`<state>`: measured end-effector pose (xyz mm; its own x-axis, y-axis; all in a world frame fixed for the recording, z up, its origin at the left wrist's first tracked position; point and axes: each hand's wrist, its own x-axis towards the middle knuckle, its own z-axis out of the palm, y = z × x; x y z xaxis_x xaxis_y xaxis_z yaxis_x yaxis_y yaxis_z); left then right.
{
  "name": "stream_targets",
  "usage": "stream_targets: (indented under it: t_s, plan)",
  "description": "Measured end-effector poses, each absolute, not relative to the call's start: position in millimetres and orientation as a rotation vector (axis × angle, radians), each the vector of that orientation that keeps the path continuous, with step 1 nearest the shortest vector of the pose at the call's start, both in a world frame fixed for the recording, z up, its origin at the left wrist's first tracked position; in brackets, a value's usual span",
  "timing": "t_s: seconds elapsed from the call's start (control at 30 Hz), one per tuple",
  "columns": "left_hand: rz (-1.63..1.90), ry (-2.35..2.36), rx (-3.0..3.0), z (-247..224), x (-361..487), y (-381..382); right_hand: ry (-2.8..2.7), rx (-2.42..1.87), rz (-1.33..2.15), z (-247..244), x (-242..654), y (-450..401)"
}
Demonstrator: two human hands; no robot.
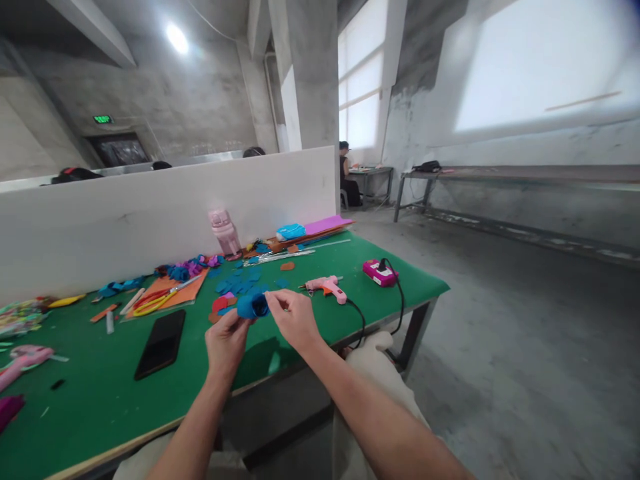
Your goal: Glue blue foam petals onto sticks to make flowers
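Observation:
Above the near edge of the green table (200, 373), a blue curled flower (249, 306), by its look made of felt or paper petals, is held up between both hands. My left hand (227, 340) pinches it from below and the left. With thumb and fingertips closed, my right hand (295, 317) grips its right rim. Behind the flower lie scattered blue petal pieces (243, 283), and a red piece (219, 304) sits just left of it. A pink glue gun (327, 288) rests to the right of my hands, its black cord hanging off the table edge.
A magenta power socket (380, 273) stands near the right corner. Left of my hands lies a black phone (161, 343); beyond it are yellow-handled scissors (155, 301) on orange sheets. A pink bottle (224, 232) stands by the white partition (280, 190). Another person (347, 175) sits far off.

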<state>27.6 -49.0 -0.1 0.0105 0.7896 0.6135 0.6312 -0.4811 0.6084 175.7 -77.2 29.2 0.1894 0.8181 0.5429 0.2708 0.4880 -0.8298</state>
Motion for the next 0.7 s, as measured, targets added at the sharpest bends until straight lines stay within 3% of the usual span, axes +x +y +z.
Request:
stream_targets:
  t_s: [0.23, 0.5, 0.7]
  plan:
    - [1.461, 1.483, 2.081, -1.5, 27.6, -48.5, -1.252, -1.041, 0.632, 24.8, 175.0, -71.8]
    - [1.442, 1.473, 2.08, 0.1, 30.3, -51.1, -0.965, -0.895, 1.04, 24.9, 171.2, -68.3]
    - [1.484, 1.516, 2.095, -2.0, 26.5, -49.3, -1.057, -0.977, 0.953, 23.7, 173.0, -69.6]
